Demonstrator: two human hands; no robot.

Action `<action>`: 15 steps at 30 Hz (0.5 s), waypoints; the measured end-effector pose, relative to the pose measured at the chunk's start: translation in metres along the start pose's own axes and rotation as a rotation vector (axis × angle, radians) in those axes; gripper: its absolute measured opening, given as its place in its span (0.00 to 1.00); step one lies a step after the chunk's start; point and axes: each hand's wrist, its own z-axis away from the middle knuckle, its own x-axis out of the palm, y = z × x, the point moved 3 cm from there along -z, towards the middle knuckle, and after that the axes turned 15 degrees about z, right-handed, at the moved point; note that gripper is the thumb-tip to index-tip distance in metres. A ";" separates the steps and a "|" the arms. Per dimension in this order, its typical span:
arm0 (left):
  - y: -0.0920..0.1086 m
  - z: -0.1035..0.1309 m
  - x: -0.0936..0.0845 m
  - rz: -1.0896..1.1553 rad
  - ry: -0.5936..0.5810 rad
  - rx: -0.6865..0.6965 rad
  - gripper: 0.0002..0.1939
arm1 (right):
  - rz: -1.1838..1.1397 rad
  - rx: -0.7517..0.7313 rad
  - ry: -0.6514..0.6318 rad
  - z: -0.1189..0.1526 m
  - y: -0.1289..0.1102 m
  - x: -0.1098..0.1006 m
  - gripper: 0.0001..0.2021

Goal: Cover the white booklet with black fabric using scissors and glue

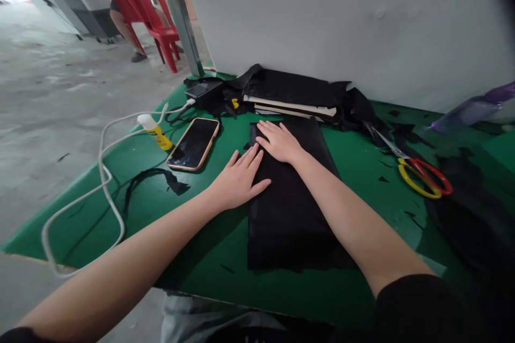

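A folded piece of black cloth (289, 225) lies flat on the green table, long side running away from me. My right hand (279, 142) rests palm down on its far part, fingers stretched out and pointing left. At the cloth's left edge, my left hand (241, 177) lies flat, partly on the cloth, with its thumb spread away from the fingers. Neither hand grips anything. Left of my hands are a phone (194, 143) and a yellow glue stick (156, 133) with a white cap.
Black fabric over papers or books (289, 88) is heaped by the wall. Scissors with red and yellow handles (422, 174) lie right, near black scraps and a purple-tinted bottle (475, 110). A white cable (102, 171) loops over the table's left edge. A person sits beyond, near red chairs (155, 16).
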 end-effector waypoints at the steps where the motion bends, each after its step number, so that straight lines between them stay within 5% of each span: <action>1: 0.000 0.000 0.000 0.001 0.005 0.001 0.38 | 0.000 -0.001 -0.001 0.000 0.000 0.000 0.29; 8: -0.001 0.000 0.000 0.029 0.016 0.012 0.37 | -0.027 -0.001 0.022 0.001 -0.002 -0.001 0.29; 15: -0.001 0.000 0.000 0.017 0.022 0.013 0.37 | -0.043 0.277 0.352 0.008 0.015 -0.019 0.22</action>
